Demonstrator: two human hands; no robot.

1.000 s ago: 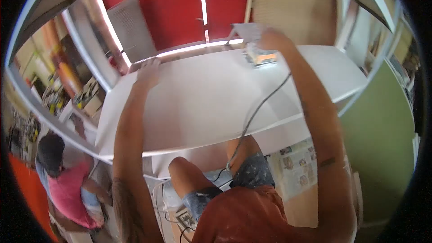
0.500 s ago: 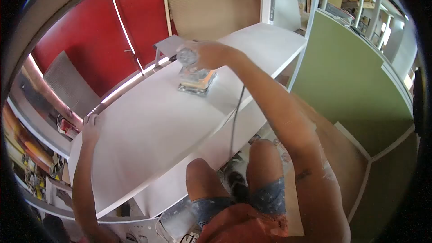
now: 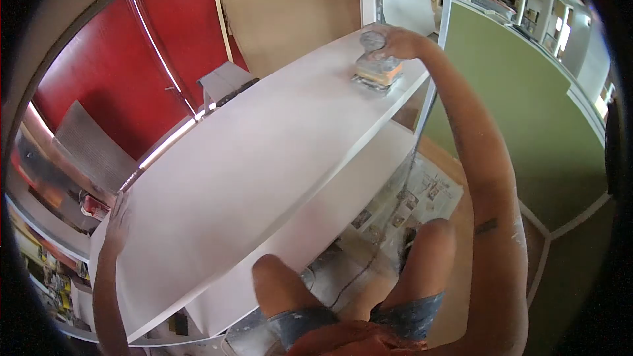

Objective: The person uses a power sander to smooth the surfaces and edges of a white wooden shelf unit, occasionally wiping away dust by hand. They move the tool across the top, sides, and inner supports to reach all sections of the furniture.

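My right hand (image 3: 397, 42) is wrapped round the top of an electric sander (image 3: 378, 72), a dusty grey and orange tool. Its flat pad rests on the white shelf panel (image 3: 244, 145), near the panel's far right end. At the panel's left end lies my left hand (image 3: 117, 221), fingers stretched toward the back edge and nothing seen in them. Part of the sander's grip is hidden under my right hand.
A white upright (image 3: 447, 10) stands just right of the sander, with a green panel (image 3: 521, 92) beyond it. Below the shelf, newspaper (image 3: 422, 191) covers the floor and a dark cord (image 3: 356, 275) crosses it. Red doors (image 3: 99, 66) stand behind.
My right hand has carried the sander along the panel to the right and toward its far end. My left hand stays at the left end while the view has shifted.
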